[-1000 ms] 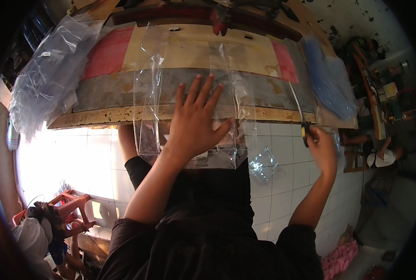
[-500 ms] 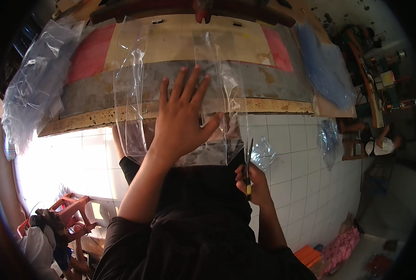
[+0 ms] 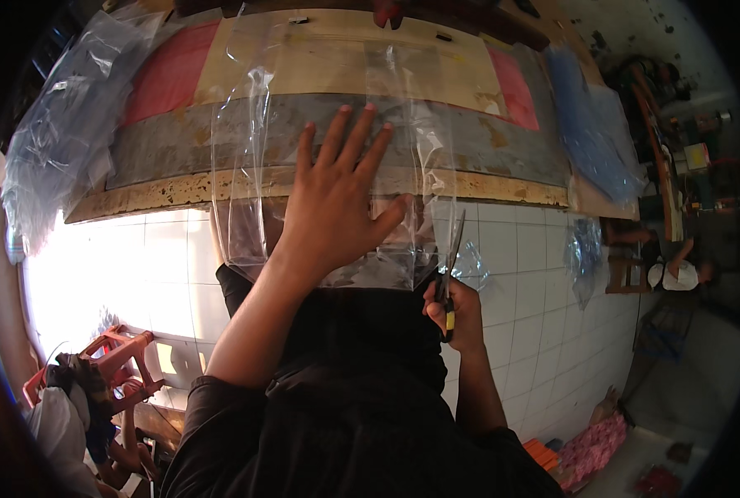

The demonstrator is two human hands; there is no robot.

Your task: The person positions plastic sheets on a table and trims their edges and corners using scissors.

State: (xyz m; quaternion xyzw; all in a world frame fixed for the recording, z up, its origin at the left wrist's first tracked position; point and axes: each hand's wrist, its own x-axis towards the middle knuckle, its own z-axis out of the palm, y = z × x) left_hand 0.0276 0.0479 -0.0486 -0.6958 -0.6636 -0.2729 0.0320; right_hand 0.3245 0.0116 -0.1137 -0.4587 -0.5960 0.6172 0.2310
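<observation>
A clear plastic bag (image 3: 245, 178) lies on the grey worktop and hangs over its near edge toward my lap. My left hand (image 3: 337, 191) rests flat on it, fingers spread and pointing away from me. Off the bag's lower right corner, my right hand (image 3: 460, 309) is closed around scissors (image 3: 449, 282) with black and yellow handles. Their blades point up and away from me, beside the bag's right edge. Whether the blades touch the plastic I cannot tell.
Clear plastic sheets (image 3: 71, 124) are piled at the worktop's left end, bluish ones (image 3: 590, 133) at its right. A red machine part (image 3: 387, 12) juts over the far side. A red stool (image 3: 121, 361) and a person (image 3: 63, 432) are at lower left. Another person (image 3: 681, 270) is far right.
The whole view has shifted slightly. The scissors have turned a little more upright beside the bag's right edge. My left hand stays spread on the plastic.
</observation>
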